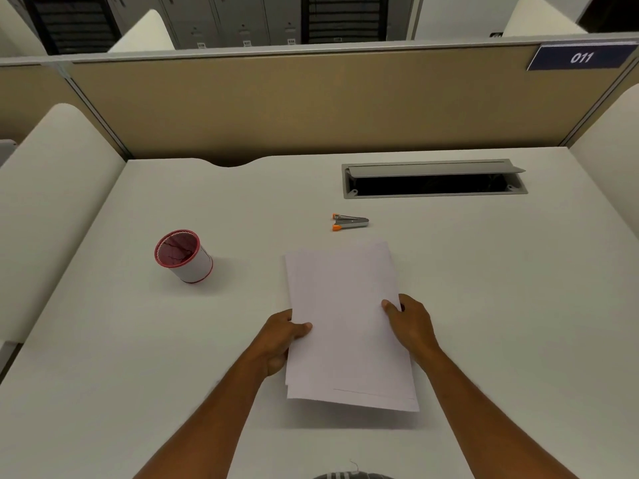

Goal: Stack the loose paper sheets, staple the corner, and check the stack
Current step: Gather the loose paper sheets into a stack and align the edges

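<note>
Both of my hands are on the paper sheets (345, 323), one at each long edge. My left hand (280, 340) pinches the left edge, thumb lying on top of the upper sheet and the other fingers curled underneath, out of sight. My right hand (409, 326) grips the right edge the same way, thumb pressed on top near the margin and the rest of the fingers wrapped behind the paper. Neither hand is spread wide; each is closed down onto the sheets.

The sheets sit near the middle of the desk (501, 305), straight in front of me, tilted a little so the far end leans to the left. They are not yet squared: along the near left corner a lower sheet pokes out past the top one, and a faint line shows near the bottom edge. A shadow falls on the desk under the near end, so that end looks lifted off the surface.

Just beyond the far edge of the paper lies a small silver stapler (350, 222) with orange tips, on its side and apart from the sheets. To the left, well away from my hands, stands a red-rimmed white cup (183, 256). Farther back on the right, a grey cable slot (434, 178) is set into the desk with its lid open.
</note>
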A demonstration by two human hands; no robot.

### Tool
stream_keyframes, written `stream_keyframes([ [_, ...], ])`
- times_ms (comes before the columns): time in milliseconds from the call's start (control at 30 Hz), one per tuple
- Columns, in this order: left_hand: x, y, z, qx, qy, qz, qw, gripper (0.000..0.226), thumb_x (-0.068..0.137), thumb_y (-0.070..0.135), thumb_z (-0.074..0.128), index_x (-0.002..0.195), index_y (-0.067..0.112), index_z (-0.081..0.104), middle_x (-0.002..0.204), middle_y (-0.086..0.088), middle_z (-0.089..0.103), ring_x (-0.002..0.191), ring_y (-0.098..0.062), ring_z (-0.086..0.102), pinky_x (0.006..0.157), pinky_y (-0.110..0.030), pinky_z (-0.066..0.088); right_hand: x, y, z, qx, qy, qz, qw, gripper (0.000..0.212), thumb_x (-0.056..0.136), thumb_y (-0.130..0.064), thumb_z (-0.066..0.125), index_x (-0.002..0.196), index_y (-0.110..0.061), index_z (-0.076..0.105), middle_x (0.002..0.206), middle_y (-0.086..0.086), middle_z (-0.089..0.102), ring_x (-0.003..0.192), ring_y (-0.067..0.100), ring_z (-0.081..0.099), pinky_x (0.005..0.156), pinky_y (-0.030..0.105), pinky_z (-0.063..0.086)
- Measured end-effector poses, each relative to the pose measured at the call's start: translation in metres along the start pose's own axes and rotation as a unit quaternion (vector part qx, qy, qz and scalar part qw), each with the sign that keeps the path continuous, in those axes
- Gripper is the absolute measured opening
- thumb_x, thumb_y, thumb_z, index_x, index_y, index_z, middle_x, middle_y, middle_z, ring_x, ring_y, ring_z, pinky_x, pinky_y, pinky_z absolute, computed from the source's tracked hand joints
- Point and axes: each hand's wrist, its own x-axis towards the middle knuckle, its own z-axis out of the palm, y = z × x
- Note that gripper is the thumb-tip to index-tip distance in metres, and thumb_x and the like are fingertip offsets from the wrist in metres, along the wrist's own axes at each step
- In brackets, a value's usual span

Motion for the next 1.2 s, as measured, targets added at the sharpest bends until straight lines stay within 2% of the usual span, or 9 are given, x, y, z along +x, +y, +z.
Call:
stream_keyframes([
  [133, -0.007, 0.003, -0.007, -0.084, -0.041, -0.004, 0.996, 0.032, 0.092, -0.003, 0.058, 0.122, 0.008, 0.062, 0.119, -0.019, 0.071, 0.108, -0.042, 0.067, 0.095, -0.058, 0.052, 0.003, 0.000, -0.013, 0.115, -0.043, 0.055, 0.991, 0.029, 0.092, -0.036, 0.063, 0.111, -0.014, 0.060, 0.105, 0.002, 0.068, 0.095, 0.025, 0.068, 0.084, 0.039, 0.057],
  [267, -0.012, 0.003, -0.011, -0.075, -0.053, 0.006, 0.996, 0.038, 0.090, -0.005, 0.059, 0.125, 0.009, 0.060, 0.119, -0.019, 0.071, 0.108, -0.042, 0.067, 0.096, -0.060, 0.051, 0.008, 0.004, -0.025, 0.246, -0.132, 0.121, 0.953, 0.041, 0.088, -0.015, 0.070, 0.127, -0.009, 0.058, 0.119, 0.011, 0.070, 0.102, 0.031, 0.071, 0.089, 0.047, 0.058],
  [433, -0.020, 0.011, 0.002, 0.007, 0.026, 0.109, 0.994, 0.043, 0.083, -0.012, 0.063, 0.118, 0.011, 0.063, 0.115, -0.016, 0.072, 0.097, -0.032, 0.073, 0.086, -0.047, 0.059, -0.003, -0.004, -0.030, 0.143, -0.090, 0.002, 0.986, 0.027, 0.091, -0.009, 0.063, 0.116, -0.014, 0.068, 0.104, 0.002, 0.075, 0.095, 0.024, 0.072, 0.081, 0.037, 0.059],
  [600, -0.042, 0.033, 0.024, 0.078, 0.132, 0.324, 0.934, 0.042, 0.091, -0.005, 0.057, 0.121, 0.024, 0.054, 0.114, 0.000, 0.070, 0.101, -0.013, 0.070, 0.087, -0.032, 0.059, -0.018, -0.027, -0.033, 0.131, 0.018, -0.132, 0.982, 0.011, 0.093, -0.009, 0.060, 0.097, -0.014, 0.068, 0.097, 0.015, 0.072, 0.093, 0.033, 0.069, 0.083, 0.046, 0.057],
  [800, -0.078, 0.063, 0.058, 0.072, 0.204, 0.474, 0.854, 0.040, 0.096, -0.005, 0.052, 0.128, 0.018, 0.043, 0.112, 0.014, 0.058, 0.102, 0.010, 0.059, 0.080, -0.005, 0.049, -0.047, -0.069, -0.043, 0.264, 0.072, -0.233, 0.933, 0.020, 0.097, -0.006, 0.057, 0.111, -0.015, 0.068, 0.100, -0.006, 0.074, 0.092, 0.003, 0.070, 0.080, 0.015, 0.055],
  [867, -0.082, 0.066, 0.066, 0.058, 0.215, 0.492, 0.842, 0.042, 0.096, -0.007, 0.050, 0.132, 0.012, 0.041, 0.113, 0.016, 0.055, 0.103, 0.014, 0.056, 0.079, -0.002, 0.046, -0.049, -0.075, -0.044, 0.290, 0.089, -0.248, 0.920, 0.019, 0.097, -0.005, 0.057, 0.112, -0.010, 0.067, 0.100, -0.006, 0.073, 0.090, 0.000, 0.069, 0.077, 0.012, 0.053],
  [933, -0.082, 0.066, 0.070, 0.055, 0.220, 0.502, 0.835, 0.046, 0.096, -0.008, 0.050, 0.129, 0.022, 0.040, 0.113, 0.018, 0.054, 0.104, 0.014, 0.056, 0.080, -0.002, 0.046, -0.048, -0.076, -0.045, 0.297, 0.094, -0.260, 0.914, 0.019, 0.097, -0.004, 0.057, 0.111, -0.012, 0.066, 0.100, -0.007, 0.073, 0.089, 0.001, 0.068, 0.077, 0.011, 0.052],
  [1033, -0.075, 0.056, 0.070, 0.054, 0.212, 0.476, 0.852, 0.051, 0.095, -0.002, 0.057, 0.130, 0.029, 0.036, 0.118, 0.019, 0.053, 0.108, 0.011, 0.056, 0.083, -0.005, 0.049, -0.045, -0.071, -0.044, 0.288, 0.085, -0.255, 0.919, 0.022, 0.097, -0.005, 0.056, 0.107, -0.022, 0.066, 0.100, -0.007, 0.073, 0.090, 0.001, 0.068, 0.078, 0.012, 0.052],
  [1200, -0.058, 0.035, 0.064, 0.048, 0.198, 0.422, 0.883, 0.052, 0.091, 0.007, 0.066, 0.131, 0.024, 0.038, 0.125, -0.001, 0.059, 0.113, -0.017, 0.062, 0.089, -0.020, 0.056, -0.036, -0.049, -0.038, 0.268, 0.063, -0.209, 0.938, 0.028, 0.093, -0.002, 0.060, 0.116, -0.017, 0.064, 0.104, 0.001, 0.072, 0.096, 0.013, 0.069, 0.082, 0.022, 0.059],
])
